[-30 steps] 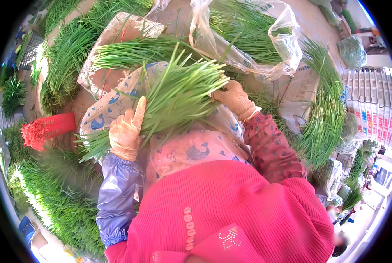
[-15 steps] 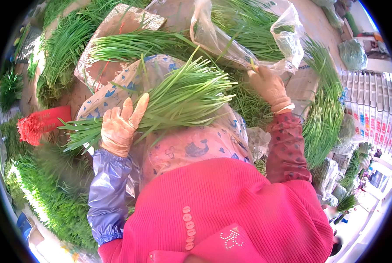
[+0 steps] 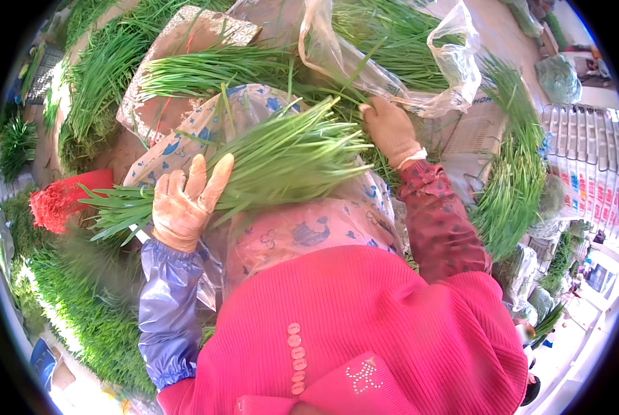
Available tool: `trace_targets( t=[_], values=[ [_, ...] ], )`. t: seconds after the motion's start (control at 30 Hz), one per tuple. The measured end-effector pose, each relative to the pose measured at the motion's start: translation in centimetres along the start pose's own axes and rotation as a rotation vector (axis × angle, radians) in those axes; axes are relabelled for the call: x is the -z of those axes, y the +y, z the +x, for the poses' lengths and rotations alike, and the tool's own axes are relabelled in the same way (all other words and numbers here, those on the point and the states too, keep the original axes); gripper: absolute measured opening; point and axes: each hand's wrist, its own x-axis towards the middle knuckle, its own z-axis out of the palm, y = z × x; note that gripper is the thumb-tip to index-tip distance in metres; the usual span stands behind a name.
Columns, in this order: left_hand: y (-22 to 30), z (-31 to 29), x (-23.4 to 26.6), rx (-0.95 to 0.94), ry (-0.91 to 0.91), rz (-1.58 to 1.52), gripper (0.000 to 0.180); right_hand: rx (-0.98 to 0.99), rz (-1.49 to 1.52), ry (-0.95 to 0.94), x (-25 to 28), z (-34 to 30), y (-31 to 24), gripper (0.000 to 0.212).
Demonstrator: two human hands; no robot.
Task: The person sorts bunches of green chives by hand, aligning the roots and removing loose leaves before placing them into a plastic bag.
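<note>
A bunch of garlic chives (image 3: 289, 155) lies across my lap, cut ends to the right and leaf tips to the left. My gloved left hand (image 3: 185, 207) holds it near the leaf tips, several fingers stretched up along its top; the thumb's grip is hidden. Beyond the cut ends, my gloved right hand (image 3: 390, 131) has its fingertips pinched on a thin green chive stalk (image 3: 344, 97). A clear plastic sheet with blue prints (image 3: 313, 232) covers my lap under the bunch.
An open clear plastic bag (image 3: 455, 69) with chives lies at the far right. Another chive bunch (image 3: 213, 69) rests on a patterned board (image 3: 133, 114). A red roll of ties (image 3: 64, 200) is at left. Loose chives heap on both sides; white crates (image 3: 586, 166) stand right.
My right hand has moved left and slightly nearer, away from the plastic bag's edge towards the bunch's cut ends. My left hand and the bunch have shifted slightly left.
</note>
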Motion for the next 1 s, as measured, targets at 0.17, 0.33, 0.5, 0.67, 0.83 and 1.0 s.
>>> trace_targets(
  t=[0.17,0.33,0.5,0.67,0.83,1.0],
  values=[
    [-0.9,-0.5,0.4,-0.033,0.087,-0.096,0.069,-0.061,-0.35,-0.263,0.9,0.1,12.6,0.034],
    [-1.4,0.7,0.8,-0.111,0.109,-0.047,0.067,-0.04,-0.299,-0.059,6.6,-1.0,5.7,0.038],
    [-1.9,1.8,1.6,-0.149,0.084,-0.005,0.066,0.388,0.088,-0.155,10.4,-1.7,-8.3,0.039],
    [-2.3,3.4,2.1,-0.213,0.071,0.007,0.066,0.589,-0.28,-0.378,5.5,-2.5,-11.4,0.029],
    [-2.0,2.6,2.0,-0.205,0.055,0.046,0.068,0.496,-0.088,0.006,3.0,-2.3,-6.2,0.02],
    [-2.1,2.2,2.2,-0.191,0.015,0.045,0.07,0.031,-0.528,-0.149,6.4,0.3,1.2,0.03]
  ],
)
